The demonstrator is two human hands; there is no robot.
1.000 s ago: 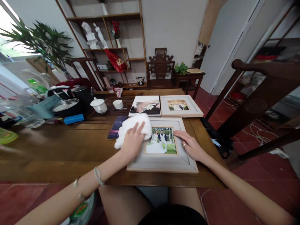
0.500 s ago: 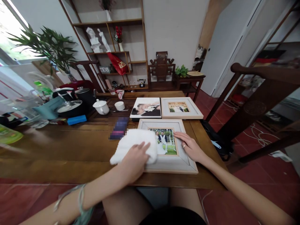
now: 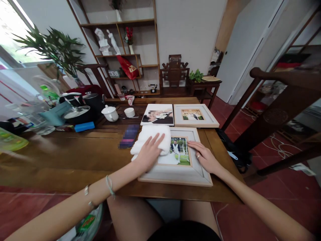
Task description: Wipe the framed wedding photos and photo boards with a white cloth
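Observation:
My left hand holds a folded white towel against the left side of a picture frame, its fingers stretched over the cloth and its thumb hidden. The frame lies flat near the table's front edge, pale with a light wood rim. Inside it, a photo of a seated person in a vest on grass is partly covered by the towel. On the frame's right border rests my right hand, fingers extended and empty, with a ring on one finger.
Behind lie a second framed photo and a white-edged picture panel. A blurred-out phone-like object is left of the towel. Farther left are a white lidded teapot, a cup, a blue block and a pot. A wooden chair stands right.
My left hand and the towel have moved up and slightly right over the frame, covering more of the photo's upper left and baring the frame's lower left corner. My right hand stays on the border.

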